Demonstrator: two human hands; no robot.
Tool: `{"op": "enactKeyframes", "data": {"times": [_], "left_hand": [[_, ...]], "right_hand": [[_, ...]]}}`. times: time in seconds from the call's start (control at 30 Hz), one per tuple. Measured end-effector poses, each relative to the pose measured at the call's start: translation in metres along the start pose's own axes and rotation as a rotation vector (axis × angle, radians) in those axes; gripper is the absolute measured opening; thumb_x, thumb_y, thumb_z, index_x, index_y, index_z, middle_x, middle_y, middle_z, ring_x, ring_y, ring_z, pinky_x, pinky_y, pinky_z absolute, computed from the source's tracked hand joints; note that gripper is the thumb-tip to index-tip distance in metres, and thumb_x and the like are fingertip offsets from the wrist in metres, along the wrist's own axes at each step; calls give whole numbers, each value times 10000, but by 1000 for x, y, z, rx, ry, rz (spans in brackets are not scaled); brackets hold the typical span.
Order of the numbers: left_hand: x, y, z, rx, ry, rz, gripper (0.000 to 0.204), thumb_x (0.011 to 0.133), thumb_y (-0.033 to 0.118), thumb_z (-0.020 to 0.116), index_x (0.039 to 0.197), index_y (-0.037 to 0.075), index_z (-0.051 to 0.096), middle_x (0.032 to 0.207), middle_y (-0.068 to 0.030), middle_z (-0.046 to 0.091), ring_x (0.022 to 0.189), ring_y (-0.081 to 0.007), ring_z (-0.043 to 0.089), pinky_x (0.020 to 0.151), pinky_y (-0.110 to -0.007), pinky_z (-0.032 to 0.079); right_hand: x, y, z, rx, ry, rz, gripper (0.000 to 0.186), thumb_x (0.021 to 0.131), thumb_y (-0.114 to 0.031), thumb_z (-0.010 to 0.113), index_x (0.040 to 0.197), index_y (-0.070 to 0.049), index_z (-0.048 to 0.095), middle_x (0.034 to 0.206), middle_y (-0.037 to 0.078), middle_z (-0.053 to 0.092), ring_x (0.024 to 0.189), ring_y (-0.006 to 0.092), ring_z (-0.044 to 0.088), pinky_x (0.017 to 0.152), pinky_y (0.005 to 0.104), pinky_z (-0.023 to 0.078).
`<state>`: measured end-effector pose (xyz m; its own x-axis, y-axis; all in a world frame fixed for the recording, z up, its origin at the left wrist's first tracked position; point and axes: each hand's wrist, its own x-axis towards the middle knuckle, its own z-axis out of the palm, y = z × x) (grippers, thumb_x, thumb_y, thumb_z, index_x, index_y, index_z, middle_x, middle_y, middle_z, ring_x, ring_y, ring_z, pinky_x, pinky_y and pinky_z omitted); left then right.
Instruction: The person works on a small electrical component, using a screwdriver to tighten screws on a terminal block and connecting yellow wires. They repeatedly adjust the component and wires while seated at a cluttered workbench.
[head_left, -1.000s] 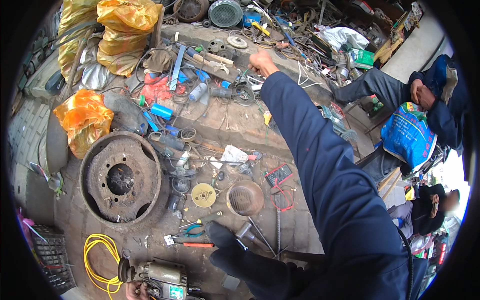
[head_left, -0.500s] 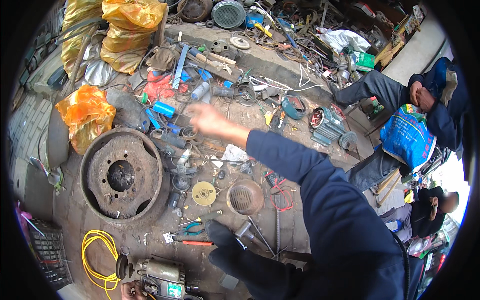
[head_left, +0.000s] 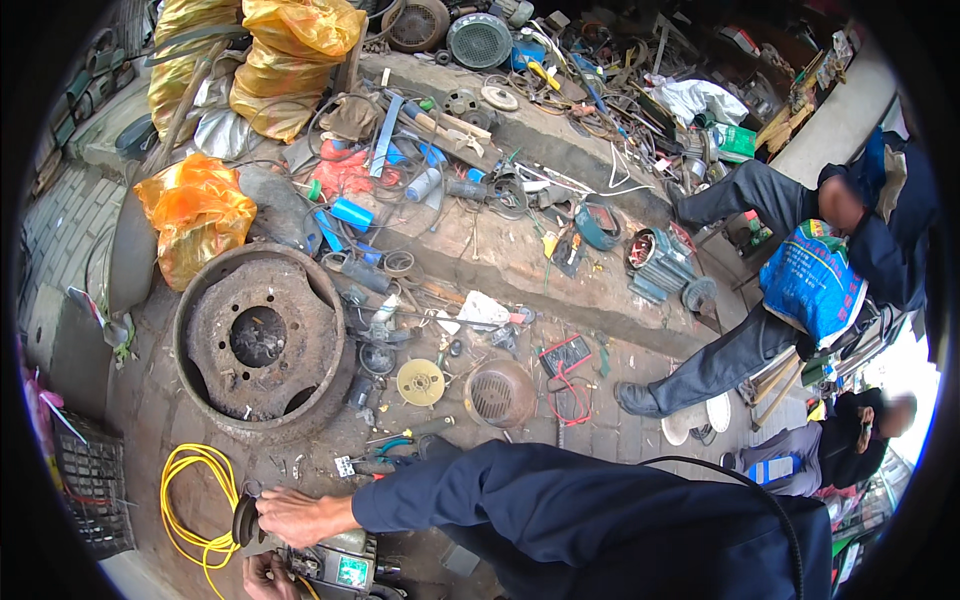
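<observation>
Motor [head_left: 351, 571] sat low at left. Right hand [head_left: 305, 515], earlier stretched far out, was back over it; fingers bent, couldn't tell grip. Left hand [head_left: 268, 578] stayed by motor, fingers curled, hold unclear. Dark wheel [head_left: 242, 521] sat beside right fingers.

The right hand [head_left: 305, 518] is at the dark pulley [head_left: 243, 521] of a metal motor [head_left: 350, 566], the left hand [head_left: 270, 578] is just below it, and a yellow cable [head_left: 171, 500] and rusty wheel [head_left: 262, 388] lie nearby.

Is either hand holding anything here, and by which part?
The right hand is at the dark pulley, the left hand at the lower left of the motor; whether either truly grips cannot be told.
</observation>
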<state>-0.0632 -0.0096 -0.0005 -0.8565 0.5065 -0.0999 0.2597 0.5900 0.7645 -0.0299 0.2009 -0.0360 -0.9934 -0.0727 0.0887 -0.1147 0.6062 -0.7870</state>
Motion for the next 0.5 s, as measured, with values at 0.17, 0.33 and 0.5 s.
{"op": "enactKeyframes", "data": {"times": [0.17,0.33,0.5], "left_hand": [[5,-22,2,-134,-23,-51,146,953,116,752,1024,-12,745,907,-87,748,757,-140,649,679,-317,537],[5,-29,-4,-98,-79,-319,226,924,186,816,1011,-14,753,847,-76,746,733,-136,646,681,-310,533],[12,-45,-9,-169,-199,-293,247,910,173,823,1052,-14,747,883,-89,759,755,-143,666,681,-323,544]], "right_hand": [[2,3,34,-156,-80,-12,119,685,-111,683,736,-4,692,1016,204,553,1064,373,527,900,492,461],[2,0,37,-95,-69,3,96,664,-88,673,689,-1,643,1011,193,541,1029,355,504,867,465,417],[-1,0,54,-15,19,39,79,683,-70,668,721,-15,626,1011,182,537,1044,346,498,876,463,414]]}}
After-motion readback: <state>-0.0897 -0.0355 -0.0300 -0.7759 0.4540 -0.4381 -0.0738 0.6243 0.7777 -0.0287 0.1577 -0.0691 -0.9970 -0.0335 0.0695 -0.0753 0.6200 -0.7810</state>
